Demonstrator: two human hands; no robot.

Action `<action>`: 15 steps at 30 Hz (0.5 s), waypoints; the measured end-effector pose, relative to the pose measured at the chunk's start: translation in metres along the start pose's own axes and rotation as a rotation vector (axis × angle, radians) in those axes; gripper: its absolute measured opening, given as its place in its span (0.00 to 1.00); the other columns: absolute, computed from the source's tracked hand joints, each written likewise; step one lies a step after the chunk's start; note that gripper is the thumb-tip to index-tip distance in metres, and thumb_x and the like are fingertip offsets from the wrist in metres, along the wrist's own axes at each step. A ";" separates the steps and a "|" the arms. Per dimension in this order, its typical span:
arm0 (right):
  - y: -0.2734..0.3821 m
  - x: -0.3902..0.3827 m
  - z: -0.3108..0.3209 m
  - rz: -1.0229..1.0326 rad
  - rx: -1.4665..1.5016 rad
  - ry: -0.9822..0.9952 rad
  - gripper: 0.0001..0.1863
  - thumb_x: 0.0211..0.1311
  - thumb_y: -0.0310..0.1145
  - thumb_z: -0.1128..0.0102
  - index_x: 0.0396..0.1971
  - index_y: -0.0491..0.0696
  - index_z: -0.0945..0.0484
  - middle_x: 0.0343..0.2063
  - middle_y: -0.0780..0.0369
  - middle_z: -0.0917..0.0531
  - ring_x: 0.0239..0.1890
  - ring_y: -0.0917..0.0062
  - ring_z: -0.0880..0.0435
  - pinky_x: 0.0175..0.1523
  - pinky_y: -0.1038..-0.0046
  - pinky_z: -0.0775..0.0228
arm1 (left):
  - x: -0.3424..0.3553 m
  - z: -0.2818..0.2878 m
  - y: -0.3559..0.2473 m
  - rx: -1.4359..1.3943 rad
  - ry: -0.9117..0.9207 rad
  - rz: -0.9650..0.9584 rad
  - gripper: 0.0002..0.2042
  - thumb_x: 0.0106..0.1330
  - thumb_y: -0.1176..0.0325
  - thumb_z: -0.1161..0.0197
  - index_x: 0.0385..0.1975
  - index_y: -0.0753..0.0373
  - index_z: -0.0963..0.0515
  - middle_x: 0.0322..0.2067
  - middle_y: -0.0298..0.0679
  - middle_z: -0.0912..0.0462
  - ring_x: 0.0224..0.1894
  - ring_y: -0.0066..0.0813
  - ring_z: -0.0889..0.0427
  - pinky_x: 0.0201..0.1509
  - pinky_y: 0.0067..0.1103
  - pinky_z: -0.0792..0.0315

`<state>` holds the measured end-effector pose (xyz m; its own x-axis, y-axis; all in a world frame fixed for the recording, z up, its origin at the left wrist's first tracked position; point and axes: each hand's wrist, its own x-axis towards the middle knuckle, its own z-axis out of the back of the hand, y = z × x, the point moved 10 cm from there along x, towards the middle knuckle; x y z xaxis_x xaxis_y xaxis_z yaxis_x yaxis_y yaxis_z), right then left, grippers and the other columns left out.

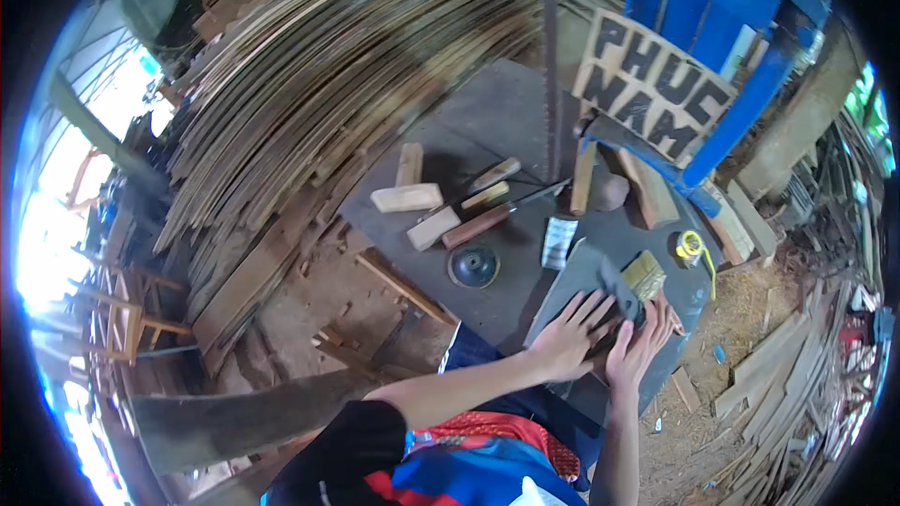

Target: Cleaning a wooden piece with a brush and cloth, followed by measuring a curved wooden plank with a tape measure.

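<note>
My left hand lies palm down with spread fingers on a dark grey flat sheet at the table's near edge. Close beside it, my right hand has its fingers stretched forward and its thumb raised toward the left hand. A dark gap lies between the hands; what is under the right palm is hidden. Just beyond the right fingertips sits a small yellowish wooden block. The sheet's near part is covered by my hands.
The dark saw table carries wooden blocks, a round dark disc, a white-labelled item and a yellow tape measure. An upright saw blade stands behind, by a blue machine frame. Stacked planks fill the left.
</note>
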<state>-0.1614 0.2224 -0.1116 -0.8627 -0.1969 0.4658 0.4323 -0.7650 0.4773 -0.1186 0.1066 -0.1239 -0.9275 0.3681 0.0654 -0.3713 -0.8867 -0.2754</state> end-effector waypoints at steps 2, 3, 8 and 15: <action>-0.003 0.006 0.004 -0.009 0.008 0.008 0.30 0.74 0.47 0.48 0.69 0.45 0.31 0.71 0.45 0.33 0.79 0.45 0.45 0.81 0.39 0.65 | -0.025 -0.003 -0.003 -0.115 -0.136 -0.016 0.38 0.72 0.39 0.44 0.76 0.56 0.35 0.79 0.52 0.44 0.81 0.53 0.49 0.84 0.47 0.55; -0.006 0.007 0.007 -0.039 0.020 0.008 0.29 0.73 0.47 0.46 0.68 0.46 0.29 0.71 0.45 0.33 0.78 0.45 0.44 0.81 0.39 0.65 | -0.028 -0.003 -0.004 -0.149 -0.140 -0.033 0.37 0.72 0.39 0.44 0.75 0.57 0.33 0.78 0.52 0.43 0.81 0.53 0.48 0.83 0.48 0.54; -0.025 0.005 0.012 -0.096 0.124 0.034 0.26 0.64 0.42 0.36 0.60 0.47 0.24 0.65 0.43 0.29 0.73 0.41 0.38 0.79 0.40 0.56 | 0.023 0.008 0.004 -0.230 -0.180 -0.046 0.32 0.55 0.56 0.25 0.62 0.58 0.21 0.73 0.52 0.35 0.76 0.55 0.39 0.80 0.49 0.46; -0.002 0.012 0.007 -0.063 0.055 -0.051 0.31 0.74 0.53 0.45 0.64 0.43 0.26 0.66 0.44 0.29 0.77 0.45 0.42 0.81 0.43 0.60 | 0.054 -0.003 0.045 0.124 -0.134 0.070 0.33 0.75 0.49 0.46 0.76 0.58 0.35 0.79 0.53 0.45 0.82 0.56 0.51 0.84 0.51 0.61</action>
<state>-0.1708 0.2264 -0.1016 -0.8749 -0.1164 0.4702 0.3921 -0.7401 0.5463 -0.1853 0.0876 -0.1356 -0.9456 0.2710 0.1800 -0.3005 -0.9395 -0.1643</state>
